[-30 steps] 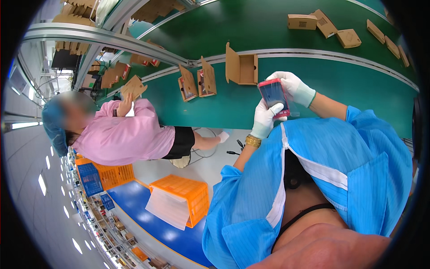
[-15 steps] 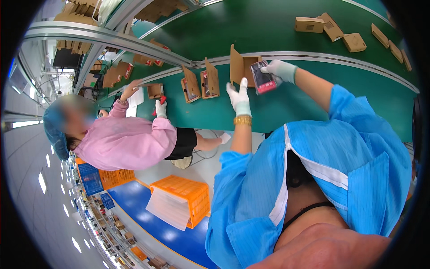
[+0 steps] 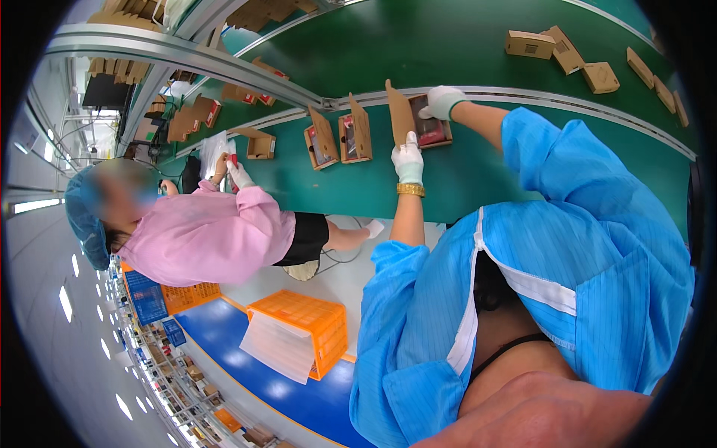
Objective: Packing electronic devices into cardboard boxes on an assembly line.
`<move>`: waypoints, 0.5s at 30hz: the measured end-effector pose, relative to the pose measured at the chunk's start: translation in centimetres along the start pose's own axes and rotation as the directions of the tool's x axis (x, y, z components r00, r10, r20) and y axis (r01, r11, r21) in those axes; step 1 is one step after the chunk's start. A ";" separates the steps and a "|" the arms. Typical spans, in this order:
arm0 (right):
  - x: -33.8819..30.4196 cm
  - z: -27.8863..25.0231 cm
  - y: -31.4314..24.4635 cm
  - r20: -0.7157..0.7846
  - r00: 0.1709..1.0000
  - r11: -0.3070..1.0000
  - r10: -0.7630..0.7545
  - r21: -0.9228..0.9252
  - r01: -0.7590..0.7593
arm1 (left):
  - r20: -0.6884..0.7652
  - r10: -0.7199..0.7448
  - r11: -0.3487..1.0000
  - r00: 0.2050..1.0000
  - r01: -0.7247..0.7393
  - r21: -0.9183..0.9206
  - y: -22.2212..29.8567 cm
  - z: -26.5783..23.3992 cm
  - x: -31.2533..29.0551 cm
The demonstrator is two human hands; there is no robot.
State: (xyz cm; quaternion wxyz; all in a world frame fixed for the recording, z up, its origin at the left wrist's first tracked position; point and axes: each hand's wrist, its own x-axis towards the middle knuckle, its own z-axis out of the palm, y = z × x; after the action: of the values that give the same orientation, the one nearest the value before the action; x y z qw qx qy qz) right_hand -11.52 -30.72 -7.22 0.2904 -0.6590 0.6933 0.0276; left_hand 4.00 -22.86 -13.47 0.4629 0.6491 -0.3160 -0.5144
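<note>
An open brown cardboard box (image 3: 401, 113) stands on the green bench in front of me, its lid upright on the left. A flat dark-and-red package (image 3: 431, 131) lies inside it. My left hand (image 3: 408, 160), in a white glove, grips the box's near left corner, thumb raised against the lid. My right hand (image 3: 444, 103), gloved too, is at the far side of the box with its fingers closed on the package's upper part; some fingertips are hidden. Two similar open boxes, one box (image 3: 320, 140) and another box (image 3: 356, 134), stand to the left with packages inside.
At the left a co-worker in a pink top (image 3: 216, 231) handles a red item beside a small open box (image 3: 261, 145). Beyond a metal rail (image 3: 523, 92), closed boxes (image 3: 529, 45) lie on a dark green belt. An orange crate (image 3: 299, 328) stands on the floor.
My right hand has moved left and away from me, lowering the package into the box. My left hand has closed on the box's corner. The co-worker has drawn both hands together.
</note>
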 end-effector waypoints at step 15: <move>-8.9 0.2 9.1 -0.216 0.576 0.612 -0.788 -0.375 0.696 | 0.524 0.021 0.975 0.851 0.099 -0.200 2.7 -0.5 -2.2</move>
State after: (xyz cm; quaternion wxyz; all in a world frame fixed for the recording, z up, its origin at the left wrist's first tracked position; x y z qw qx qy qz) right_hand -20.25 -21.50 -6.66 0.0574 -0.9134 0.3808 -0.1321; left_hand 4.05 -21.77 -10.17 0.4177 0.4358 -0.3579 -0.7124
